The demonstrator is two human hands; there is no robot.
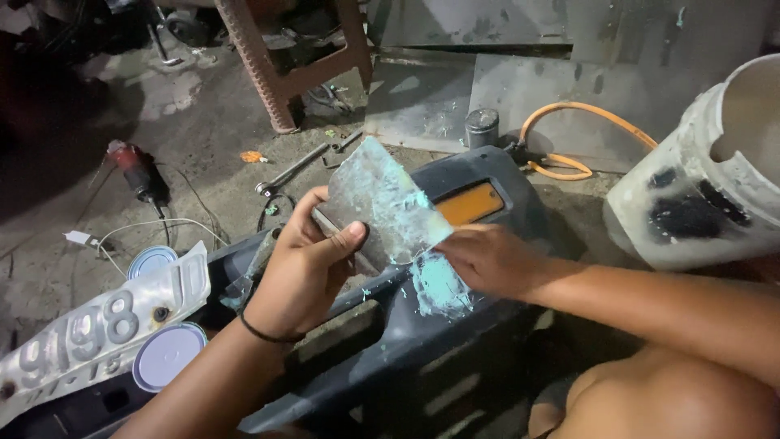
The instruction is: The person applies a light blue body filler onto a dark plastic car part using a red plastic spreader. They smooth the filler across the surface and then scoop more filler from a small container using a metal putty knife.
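Metal sheet [380,203], teal-smeared, tilted | left hand [302,272] clasps it | right hand [487,260] pinches its corner

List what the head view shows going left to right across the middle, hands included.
Red power tool → bent number plate → left hand → flat putty-smeared board → right hand → grimy white bucket.

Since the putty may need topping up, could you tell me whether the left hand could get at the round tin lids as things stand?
Probably not right away: the left hand is gripping the smeared mixing board, though the tin lids lie uncovered beside that forearm.
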